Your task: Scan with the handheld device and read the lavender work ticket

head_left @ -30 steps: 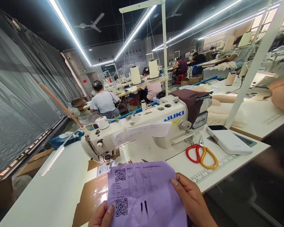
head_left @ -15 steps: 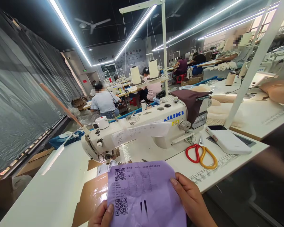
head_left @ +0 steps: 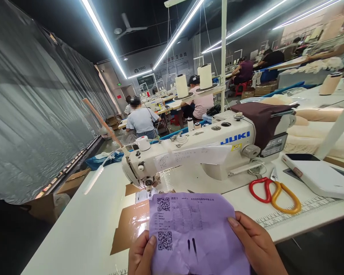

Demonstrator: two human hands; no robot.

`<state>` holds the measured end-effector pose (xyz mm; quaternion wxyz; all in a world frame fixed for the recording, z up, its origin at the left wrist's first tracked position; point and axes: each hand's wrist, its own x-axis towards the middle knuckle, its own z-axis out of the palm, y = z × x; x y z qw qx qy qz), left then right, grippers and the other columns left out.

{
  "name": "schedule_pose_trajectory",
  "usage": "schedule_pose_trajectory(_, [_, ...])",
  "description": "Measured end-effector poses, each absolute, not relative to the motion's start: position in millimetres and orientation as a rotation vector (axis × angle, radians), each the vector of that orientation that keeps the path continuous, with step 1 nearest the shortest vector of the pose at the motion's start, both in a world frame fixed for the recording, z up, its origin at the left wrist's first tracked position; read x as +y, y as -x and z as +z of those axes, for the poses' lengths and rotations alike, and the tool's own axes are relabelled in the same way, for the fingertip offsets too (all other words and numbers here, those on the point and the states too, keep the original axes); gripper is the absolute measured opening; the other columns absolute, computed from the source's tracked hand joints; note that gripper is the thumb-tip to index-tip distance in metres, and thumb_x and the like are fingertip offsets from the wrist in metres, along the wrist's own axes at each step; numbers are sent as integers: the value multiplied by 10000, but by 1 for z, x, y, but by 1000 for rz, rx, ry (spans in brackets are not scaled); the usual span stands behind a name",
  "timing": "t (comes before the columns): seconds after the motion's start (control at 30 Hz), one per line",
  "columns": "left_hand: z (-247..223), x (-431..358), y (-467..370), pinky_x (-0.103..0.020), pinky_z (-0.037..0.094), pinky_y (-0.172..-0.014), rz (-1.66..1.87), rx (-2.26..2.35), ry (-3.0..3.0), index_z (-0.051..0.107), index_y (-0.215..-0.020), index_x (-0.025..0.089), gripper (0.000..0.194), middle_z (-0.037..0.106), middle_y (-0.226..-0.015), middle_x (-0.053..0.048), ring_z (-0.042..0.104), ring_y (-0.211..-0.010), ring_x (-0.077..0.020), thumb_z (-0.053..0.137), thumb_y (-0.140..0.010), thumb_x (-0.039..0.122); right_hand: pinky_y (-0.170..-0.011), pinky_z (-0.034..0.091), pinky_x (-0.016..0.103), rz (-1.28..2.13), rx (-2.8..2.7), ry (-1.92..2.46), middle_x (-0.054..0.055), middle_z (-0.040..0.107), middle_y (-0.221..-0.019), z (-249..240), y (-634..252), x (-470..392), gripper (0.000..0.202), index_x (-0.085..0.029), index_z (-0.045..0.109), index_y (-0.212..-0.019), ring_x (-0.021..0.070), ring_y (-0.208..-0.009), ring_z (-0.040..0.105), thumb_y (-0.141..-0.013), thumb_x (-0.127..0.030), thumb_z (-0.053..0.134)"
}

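Between my hands is a creased purple paper sheet (head_left: pixel 206 233), printed with two QR codes, rows of text and two dark strokes. My left hand (head_left: pixel 141 252) pinches its left edge, thumb on top near the lower QR code. On the right edge, my right hand (head_left: pixel 256 240) grips it the same way. Just behind the sheet stands a white JUKI sewing machine (head_left: pixel 189 152), with a strip of paper (head_left: pixel 193 157) bearing handwriting along its arm. The needle area (head_left: pixel 149 184) lies just beyond the sheet's upper left corner.
Scissors (head_left: pixel 275 194) with one red and one yellow handle lie right of the machine, beside a white box-like device (head_left: pixel 318 177). Brown board (head_left: pixel 129 229) covers part of the white table (head_left: pixel 74 229). Thread cones (head_left: pixel 182 86) stand above. Other people sit at machines further back.
The whole view has swung left, so the machine, scissors and sheet now appear further right. Both hands keep their hold on the purple sheet.
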<state>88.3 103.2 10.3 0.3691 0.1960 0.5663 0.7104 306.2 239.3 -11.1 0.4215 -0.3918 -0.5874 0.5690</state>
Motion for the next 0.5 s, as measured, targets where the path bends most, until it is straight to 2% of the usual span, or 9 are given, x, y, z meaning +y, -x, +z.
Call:
schedule_pose_trajectory(0.27, [9,103,-87,-174,351,-502,1868,1412,-563,601,-640,119,369,542,-611,-3,460,-527,-85,766,-692,446,-570,399,144,1415,-1314,1106,11,483,-675,10,-299,225,426,-155,528,-764,85,-645,432,-766,-578,573])
schedule_pose_trajectory(0.4, [8,103,-86,-178,340,-494,1859,1423,-577,603,-646,122,370,546,-593,-5,456,-514,-86,758,-701,453,-538,405,153,1374,-1413,1072,14,485,-640,2,-302,232,435,-146,527,-735,85,-603,437,-757,-577,581])
schedule_pose_trajectory(0.5, [7,103,-86,-182,338,-494,1848,1439,-592,610,-653,118,378,577,-618,-20,455,-519,-90,751,-702,465,-546,430,164,1369,-1460,1054,21,509,-662,-6,-305,237,434,-149,553,-785,99,-618,469,-751,-580,591])
